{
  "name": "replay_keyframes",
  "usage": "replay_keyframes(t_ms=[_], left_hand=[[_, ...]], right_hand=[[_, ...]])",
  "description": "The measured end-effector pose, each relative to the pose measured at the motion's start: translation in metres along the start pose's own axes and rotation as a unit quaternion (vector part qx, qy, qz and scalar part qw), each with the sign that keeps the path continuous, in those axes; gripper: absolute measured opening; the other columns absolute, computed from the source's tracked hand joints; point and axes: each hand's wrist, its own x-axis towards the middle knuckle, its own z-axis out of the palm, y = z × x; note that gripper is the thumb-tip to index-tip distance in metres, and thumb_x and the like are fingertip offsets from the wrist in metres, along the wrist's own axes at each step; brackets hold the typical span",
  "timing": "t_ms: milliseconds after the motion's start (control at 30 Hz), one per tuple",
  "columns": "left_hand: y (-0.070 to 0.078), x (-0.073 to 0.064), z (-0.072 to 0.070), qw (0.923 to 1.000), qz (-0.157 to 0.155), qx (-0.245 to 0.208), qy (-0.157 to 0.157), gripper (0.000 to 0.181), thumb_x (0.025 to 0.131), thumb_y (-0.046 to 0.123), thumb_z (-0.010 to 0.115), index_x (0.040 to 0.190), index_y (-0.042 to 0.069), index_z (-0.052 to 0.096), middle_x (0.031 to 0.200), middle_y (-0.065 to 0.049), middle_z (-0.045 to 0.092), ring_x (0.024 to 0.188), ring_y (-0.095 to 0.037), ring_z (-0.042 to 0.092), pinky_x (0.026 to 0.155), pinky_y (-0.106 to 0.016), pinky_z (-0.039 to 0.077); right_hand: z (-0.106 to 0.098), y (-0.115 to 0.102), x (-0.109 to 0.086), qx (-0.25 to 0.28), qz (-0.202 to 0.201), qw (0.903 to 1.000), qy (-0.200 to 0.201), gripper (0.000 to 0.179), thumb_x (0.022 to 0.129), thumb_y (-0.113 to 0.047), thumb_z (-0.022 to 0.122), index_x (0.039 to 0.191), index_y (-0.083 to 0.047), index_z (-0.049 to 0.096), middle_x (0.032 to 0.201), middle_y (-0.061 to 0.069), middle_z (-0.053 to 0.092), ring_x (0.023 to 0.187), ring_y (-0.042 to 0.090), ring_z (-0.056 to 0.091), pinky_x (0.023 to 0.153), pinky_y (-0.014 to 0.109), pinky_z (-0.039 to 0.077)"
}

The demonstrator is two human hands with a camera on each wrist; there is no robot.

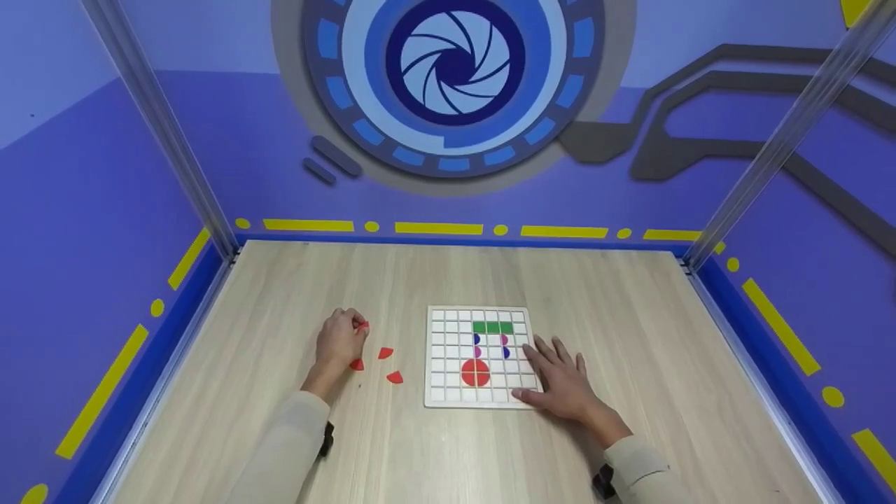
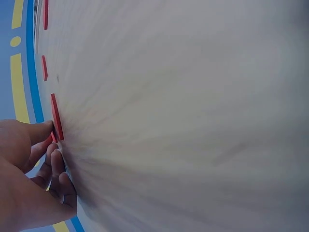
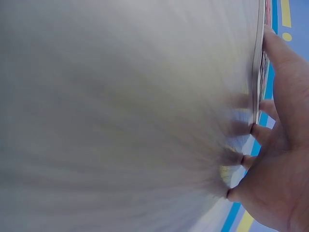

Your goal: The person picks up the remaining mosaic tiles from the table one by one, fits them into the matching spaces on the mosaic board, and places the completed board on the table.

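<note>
My left hand pinches a red quarter-circle tile between thumb and fingertips, low over the table. In the left wrist view, another red tile shows right by the thumb tip. Three more red tiles lie on the wood: one by the hand's lower edge, the others between the hand and the board. A white square grid board carries a red circle, a green bar and small purple and pink half-circles. My right hand rests with spread fingers at its right edge, thumb on the lower corner.
The board lies on a light wooden table. Blue printed walls with yellow dashes stand behind and at both sides. Metal posts rise at the two back corners.
</note>
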Motion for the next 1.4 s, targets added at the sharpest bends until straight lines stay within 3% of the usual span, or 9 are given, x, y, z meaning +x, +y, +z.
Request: replay_keyframes(t_ms=[467, 833, 1167, 1400], left_hand=[[0.003, -0.002, 0.001, 0.9997, 0.002, 0.026, 0.005, 0.016, 0.098, 0.008, 0.073, 0.112, 0.002, 0.069, 0.104, -0.012, 0.06, 0.096, -0.028, 0.06, 0.084, -0.047, 0.052], [-0.001, 0.0, -0.007, 0.9959, -0.051, -0.072, -0.02, 0.01, 0.097, 0.007, 0.076, 0.103, 0.008, 0.069, 0.095, -0.007, 0.064, 0.086, -0.022, 0.058, 0.07, -0.034, 0.047], [0.008, 0.0, -0.016, 0.9954, -0.029, -0.082, -0.041, 0.005, 0.101, 0.001, 0.068, 0.104, 0.004, 0.07, 0.093, -0.007, 0.067, 0.086, -0.021, 0.059, 0.074, -0.033, 0.049], [0.037, 0.001, -0.015, 0.9918, 0.012, -0.117, -0.049, 0.005, 0.102, 0.004, 0.068, 0.106, 0.005, 0.072, 0.098, -0.007, 0.07, 0.09, -0.019, 0.067, 0.077, -0.032, 0.054]], right_hand=[[-0.002, 0.0, -0.002, -0.015, -0.005, 0.9998, 0.008, 0.099, 0.087, -0.074, 0.07, 0.163, -0.018, 0.043, 0.172, 0.013, 0.03, 0.159, 0.047, 0.014, 0.117, 0.078, 0.008], [0.002, 0.001, -0.004, -0.002, -0.007, 0.9999, 0.007, 0.099, 0.087, -0.074, 0.07, 0.163, -0.017, 0.042, 0.172, 0.012, 0.029, 0.159, 0.047, 0.013, 0.117, 0.079, 0.006], [0.001, 0.001, -0.001, 0.002, -0.006, 1.0, 0.001, 0.099, 0.088, -0.075, 0.069, 0.164, -0.018, 0.041, 0.173, 0.012, 0.027, 0.16, 0.046, 0.011, 0.117, 0.078, 0.004], [-0.001, 0.001, 0.001, -0.005, -0.003, 1.0, -0.001, 0.099, 0.089, -0.074, 0.069, 0.165, -0.018, 0.039, 0.174, 0.011, 0.025, 0.161, 0.045, 0.009, 0.118, 0.077, 0.004]])
